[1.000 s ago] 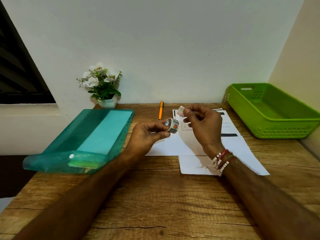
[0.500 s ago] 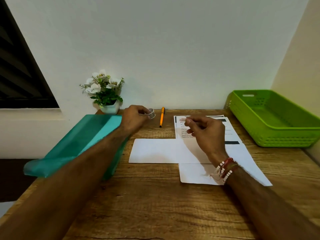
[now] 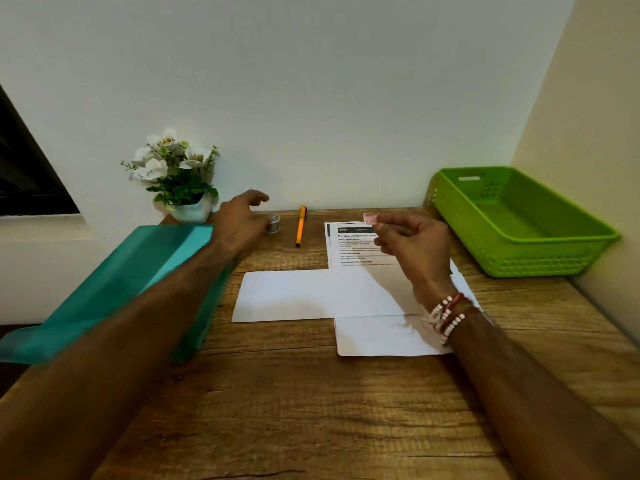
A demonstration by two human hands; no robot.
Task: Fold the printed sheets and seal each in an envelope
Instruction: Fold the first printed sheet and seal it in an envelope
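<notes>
The folder (image 3: 138,271) lies along the left side of the desk (image 3: 311,410), with the left forearm stretched above it. Behind the folder, against the wall, stands the potted plant (image 3: 183,188). To its right sits the tape roll (image 3: 272,223), the left hand (image 3: 239,220) just beside it, then the pen (image 3: 300,226). Right of the pen lies the printed sheet (image 3: 353,244), with the envelope (image 3: 311,294) laid crosswise over its middle. The right hand (image 3: 412,240) pinches a piece of tape (image 3: 370,218) above the sheet's far end. The basket (image 3: 519,265) sits in the far right corner
</notes>
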